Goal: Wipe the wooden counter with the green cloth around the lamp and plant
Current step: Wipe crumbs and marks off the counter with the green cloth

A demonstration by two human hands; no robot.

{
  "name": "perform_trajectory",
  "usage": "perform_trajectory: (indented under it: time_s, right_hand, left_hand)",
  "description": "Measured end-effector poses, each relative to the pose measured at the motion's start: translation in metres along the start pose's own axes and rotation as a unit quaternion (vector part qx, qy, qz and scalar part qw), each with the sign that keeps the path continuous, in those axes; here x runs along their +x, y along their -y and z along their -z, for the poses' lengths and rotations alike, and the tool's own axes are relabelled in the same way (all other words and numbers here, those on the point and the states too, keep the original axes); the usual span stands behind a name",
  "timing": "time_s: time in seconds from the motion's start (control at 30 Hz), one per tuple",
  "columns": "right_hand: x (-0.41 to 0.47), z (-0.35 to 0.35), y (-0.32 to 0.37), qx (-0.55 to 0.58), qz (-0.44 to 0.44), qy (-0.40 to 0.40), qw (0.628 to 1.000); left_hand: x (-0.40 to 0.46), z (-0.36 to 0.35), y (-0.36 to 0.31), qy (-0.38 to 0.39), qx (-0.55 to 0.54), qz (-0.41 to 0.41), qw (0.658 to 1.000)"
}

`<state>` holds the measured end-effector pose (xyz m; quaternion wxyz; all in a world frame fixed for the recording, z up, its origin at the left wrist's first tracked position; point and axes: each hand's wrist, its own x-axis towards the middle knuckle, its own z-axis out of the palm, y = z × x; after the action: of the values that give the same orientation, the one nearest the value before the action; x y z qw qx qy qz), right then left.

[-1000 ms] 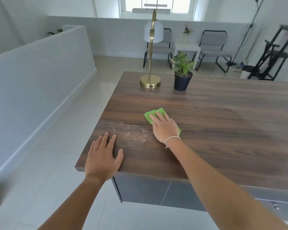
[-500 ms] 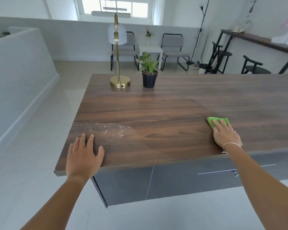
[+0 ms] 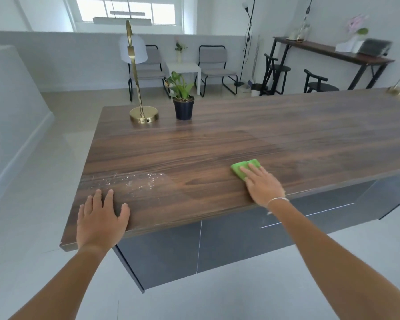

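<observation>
The wooden desk (image 3: 240, 144) is wiped near its front edge while a whitish residue patch (image 3: 136, 181) lies unwiped and could be missed. The brass lamp (image 3: 143, 114) and potted plant (image 3: 183, 107) could be knocked when approached. The left hand (image 3: 101, 218) is rested flat, open. The right hand (image 3: 262, 185) is pressed flat, uncurled, on the folded bright green cloth (image 3: 240, 168).

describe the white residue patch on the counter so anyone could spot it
Start at the wooden counter and go to its near-left corner, just beyond the flat left hand. The white residue patch is a speckled smear there, the only pale mark on the dark grain.
</observation>
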<state>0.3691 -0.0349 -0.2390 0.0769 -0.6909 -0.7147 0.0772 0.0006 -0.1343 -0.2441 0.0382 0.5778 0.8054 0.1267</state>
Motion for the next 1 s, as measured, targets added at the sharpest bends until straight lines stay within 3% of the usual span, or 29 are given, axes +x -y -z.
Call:
perform_trajectory:
  time_s: [0.17, 0.3, 0.67, 0.77, 0.83, 0.93, 1.0]
  right_hand:
    - [0.006, 0.027, -0.095, -0.004, -0.137, -0.024, 0.990]
    - [0.013, 0.025, -0.084, 0.006, -0.178, -0.018, 0.984]
    - [-0.015, -0.029, 0.135, 0.021, 0.033, 0.019, 0.999]
    - [-0.009, -0.023, 0.137, 0.050, 0.033, 0.066, 0.996]
    - [-0.003, -0.010, 0.127, 0.168, 0.036, 0.098, 0.980]
    - [0.006, 0.012, 0.094, 0.308, 0.006, 0.031, 0.951]
    - [0.012, 0.019, 0.062, 0.243, -0.005, 0.000, 0.970]
  left_hand:
    - [0.001, -0.002, 0.000, -0.002, 0.005, 0.002, 1.000]
    - [0.001, -0.004, -0.002, -0.004, 0.016, 0.005, 1.000]
    - [-0.001, -0.002, -0.002, 0.005, 0.008, 0.011, 1.000]
    - [0.001, -0.001, -0.002, 0.008, 0.003, 0.011, 1.000]
    - [0.001, 0.000, -0.002, 0.016, 0.009, 0.013, 1.000]
    - [0.000, 0.007, -0.014, 0.020, -0.004, 0.024, 1.000]
    - [0.002, 0.010, -0.037, 0.005, -0.015, -0.003, 1.000]
